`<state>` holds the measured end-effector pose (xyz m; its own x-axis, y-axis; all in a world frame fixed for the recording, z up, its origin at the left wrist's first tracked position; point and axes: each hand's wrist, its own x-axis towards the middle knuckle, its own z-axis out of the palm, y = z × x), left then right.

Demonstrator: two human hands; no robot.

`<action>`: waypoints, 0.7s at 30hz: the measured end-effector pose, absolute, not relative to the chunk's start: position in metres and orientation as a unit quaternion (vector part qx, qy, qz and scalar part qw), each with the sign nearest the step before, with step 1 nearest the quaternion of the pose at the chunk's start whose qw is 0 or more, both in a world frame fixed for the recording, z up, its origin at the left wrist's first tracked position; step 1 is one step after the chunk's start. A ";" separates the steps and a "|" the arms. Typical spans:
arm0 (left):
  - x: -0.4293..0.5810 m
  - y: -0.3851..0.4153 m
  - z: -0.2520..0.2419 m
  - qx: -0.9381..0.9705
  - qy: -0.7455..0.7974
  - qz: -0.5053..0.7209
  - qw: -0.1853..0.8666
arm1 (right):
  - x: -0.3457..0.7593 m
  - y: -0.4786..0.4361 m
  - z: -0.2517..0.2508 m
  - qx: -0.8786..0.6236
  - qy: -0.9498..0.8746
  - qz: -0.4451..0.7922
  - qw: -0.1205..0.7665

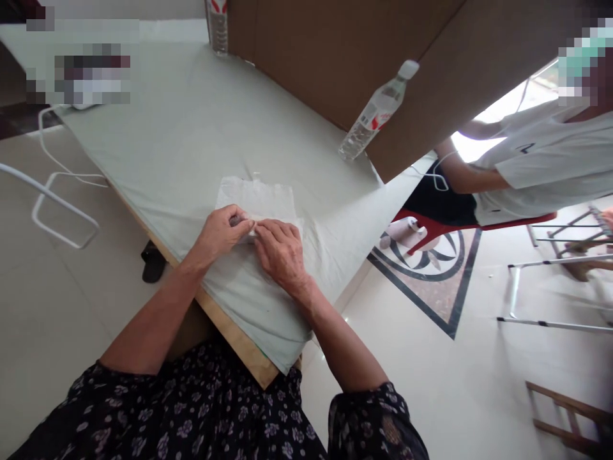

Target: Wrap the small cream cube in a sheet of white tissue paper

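Beyond the two hands, from where I look, a brown cardboard panel stands on the table and blocks the way on the far side. A clear plastic bottle with white cap stands before it, beyond the grip and to its right; a second bottle is straight farther off, partly cut by the view. Right under the grip lies a thin whitish sheet, near the table's close corner. The left hand has thumb and forefinger closed narrowly on a pale bit; the right hand bends its fingers just beside, but what they hold I cannot tell. A pale green tablecloth spreads around the grip, and below it shows a bare wooden edge. Well right of the grip, a person in a white shirt sits on a red seat, above glossy tiles with a dark patterned inlay. Left of the grip, a black slipper lies on the floor, and farther left bends a smooth white tube. The sheet looks wrinkled and slightly see-through, the cloth softly creased, the panel flat and matt.
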<state>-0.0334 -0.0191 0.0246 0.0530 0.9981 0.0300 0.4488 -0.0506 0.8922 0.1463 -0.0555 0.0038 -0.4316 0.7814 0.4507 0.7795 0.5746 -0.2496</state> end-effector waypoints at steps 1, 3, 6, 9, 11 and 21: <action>-0.038 -0.020 0.025 0.626 0.583 0.364 0.368 | 0.146 -0.055 0.003 -0.464 -0.846 -0.004 0.262; -0.050 -0.022 0.026 0.619 0.597 0.356 0.365 | 0.147 -0.055 0.006 -0.462 -0.852 -0.014 0.245; -0.065 -0.023 0.025 0.592 0.638 0.340 0.357 | 0.145 -0.053 0.015 -0.467 -0.862 -0.030 0.196; -0.072 -0.023 0.025 0.590 0.674 0.315 0.313 | 0.141 -0.049 0.019 -0.477 -0.863 -0.047 0.156; -0.074 -0.026 0.027 0.590 0.700 0.287 0.282 | 0.139 -0.046 0.019 -0.476 -0.866 -0.057 0.143; -0.089 -0.041 0.019 0.531 0.738 0.264 0.323 | 0.145 -0.035 0.017 -0.440 -0.884 -0.060 0.147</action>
